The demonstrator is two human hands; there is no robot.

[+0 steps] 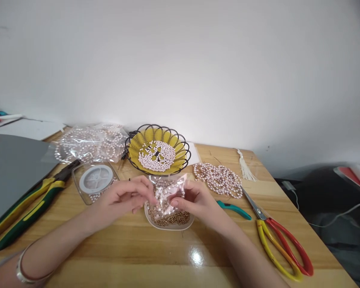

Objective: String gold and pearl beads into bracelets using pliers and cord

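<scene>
Both hands hold a small clear plastic bag of pale beads [168, 192] above a small white dish [169, 225] filled with tiny gold-brown beads. My left hand [124, 197] pinches the bag's left edge, fingers curled. My right hand [195, 200] grips its right side with thumb and fingers closed. Just behind stands a black wire basket with a yellow liner [180, 149] holding pale pink beads.
Strung bead loops [219, 179] lie at the right, with scissors [276, 236], teal-handled pliers [234, 209] and a tassel [245, 168]. At the left are a thread spool in a clear box [95, 179], green-yellow pliers [30, 208], bagged bead strings [90, 142] and a grey sheet [9, 168].
</scene>
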